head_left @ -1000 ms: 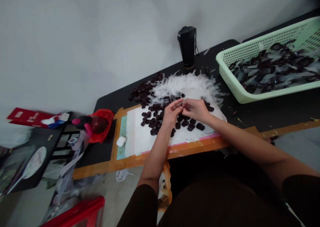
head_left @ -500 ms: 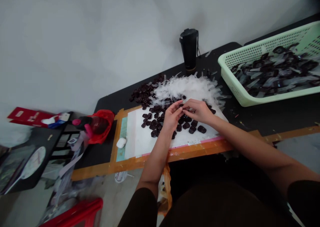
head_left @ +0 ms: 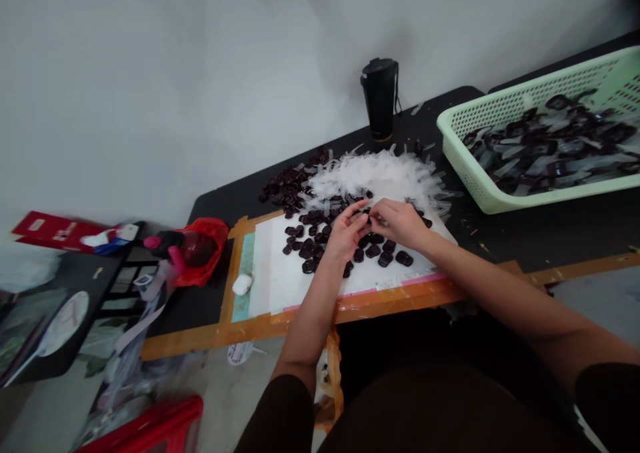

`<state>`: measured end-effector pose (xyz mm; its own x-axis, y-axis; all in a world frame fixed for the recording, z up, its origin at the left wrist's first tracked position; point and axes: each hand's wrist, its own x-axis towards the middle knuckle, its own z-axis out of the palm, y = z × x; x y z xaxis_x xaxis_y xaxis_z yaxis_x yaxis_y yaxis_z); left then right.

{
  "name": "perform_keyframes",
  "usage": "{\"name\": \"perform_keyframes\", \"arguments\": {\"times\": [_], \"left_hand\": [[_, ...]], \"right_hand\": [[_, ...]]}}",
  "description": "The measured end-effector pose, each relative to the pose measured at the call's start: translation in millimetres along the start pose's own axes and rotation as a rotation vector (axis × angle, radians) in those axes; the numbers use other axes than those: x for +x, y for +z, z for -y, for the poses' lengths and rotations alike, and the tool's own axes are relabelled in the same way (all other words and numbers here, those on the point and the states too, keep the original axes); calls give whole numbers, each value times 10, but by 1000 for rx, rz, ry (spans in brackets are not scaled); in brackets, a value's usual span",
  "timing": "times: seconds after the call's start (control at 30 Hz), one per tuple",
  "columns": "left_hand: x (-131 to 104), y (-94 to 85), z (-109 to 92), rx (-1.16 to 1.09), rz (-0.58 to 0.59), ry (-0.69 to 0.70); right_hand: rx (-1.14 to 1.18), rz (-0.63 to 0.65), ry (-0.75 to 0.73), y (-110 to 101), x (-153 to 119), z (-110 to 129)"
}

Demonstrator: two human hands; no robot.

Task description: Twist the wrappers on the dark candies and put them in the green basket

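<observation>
My left hand [head_left: 347, 232] and my right hand [head_left: 399, 222] meet fingertip to fingertip above the white work sheet [head_left: 273, 273]. Fingers of both are pinched around a small dark piece, mostly hidden between them; its kind is too small to make out. Under and around the hands lie many glossy dark rounded-square pieces [head_left: 404, 258]. Just behind the hands spreads a heap of translucent white strips [head_left: 380, 173]. To its left sits a pile of smaller dark reddish-brown pieces [head_left: 287, 186].
A pale green basket [head_left: 493, 196] at the right holds dark pieces with clear strips. Behind the heap stands a black tumbler [head_left: 379, 100]. A small white case [head_left: 243, 284] lies at the sheet's left, near a red bag [head_left: 220, 240]. Brown tape [head_left: 400, 303] edges the table.
My right hand's fingers have shifted slightly, curling a little more at the left fingertips. The left hand stays almost in place; the piles look the same.
</observation>
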<state>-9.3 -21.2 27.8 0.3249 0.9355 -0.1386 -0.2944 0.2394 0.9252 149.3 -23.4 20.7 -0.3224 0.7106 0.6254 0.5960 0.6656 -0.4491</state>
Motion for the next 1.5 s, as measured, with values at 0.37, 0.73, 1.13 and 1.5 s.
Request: {"name": "perform_keyframes", "arguments": {"times": [0.37, 0.73, 1.13, 1.5], "left_hand": [[18, -111, -13, 69, -24, 56], [-52, 57, 42, 503, -178, 504], [-29, -16, 12, 396, -85, 395], [-26, -112, -31, 595, -149, 474]], "right_hand": [[690, -78, 511, -186, 80, -239], [1036, 117, 615, -27, 70, -82], [818, 123, 412, -48, 12, -97], [963, 173, 493, -171, 79, -130]]}}
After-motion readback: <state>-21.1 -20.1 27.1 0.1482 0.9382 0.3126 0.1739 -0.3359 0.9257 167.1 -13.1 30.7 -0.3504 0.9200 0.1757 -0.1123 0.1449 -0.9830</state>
